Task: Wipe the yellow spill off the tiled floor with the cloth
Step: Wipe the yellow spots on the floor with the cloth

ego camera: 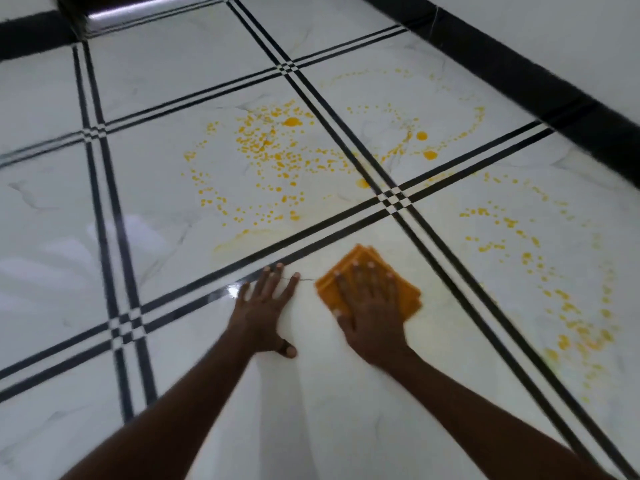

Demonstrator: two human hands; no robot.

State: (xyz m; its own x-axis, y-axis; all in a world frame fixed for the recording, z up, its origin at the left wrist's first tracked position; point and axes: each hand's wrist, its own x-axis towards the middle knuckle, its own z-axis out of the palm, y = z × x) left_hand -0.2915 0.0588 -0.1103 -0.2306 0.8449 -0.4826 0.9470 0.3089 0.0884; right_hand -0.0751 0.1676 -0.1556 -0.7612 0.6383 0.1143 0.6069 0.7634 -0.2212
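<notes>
**Cloth flat under the right hand, near the spill**

The orange cloth (367,278), folded, lies on the tiled floor (329,410) beneath the right hand (372,306), whose straight, spread fingers press it down. The left hand (265,308) rests just beside it, released, palm flat on the tile. Beyond the black tile borders (311,237), yellow spill (266,157) droplets dot several tiles, reaching towards the black skirting (519,74).

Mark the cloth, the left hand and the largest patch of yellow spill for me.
cloth (360,261): head view, on the folded orange corner showing beyond the fingertips.
left hand (265,308): head view, on the back of the hand, flat on the tile.
yellow spill (266,150): head view, on the dense droplets in the middle tile.
</notes>
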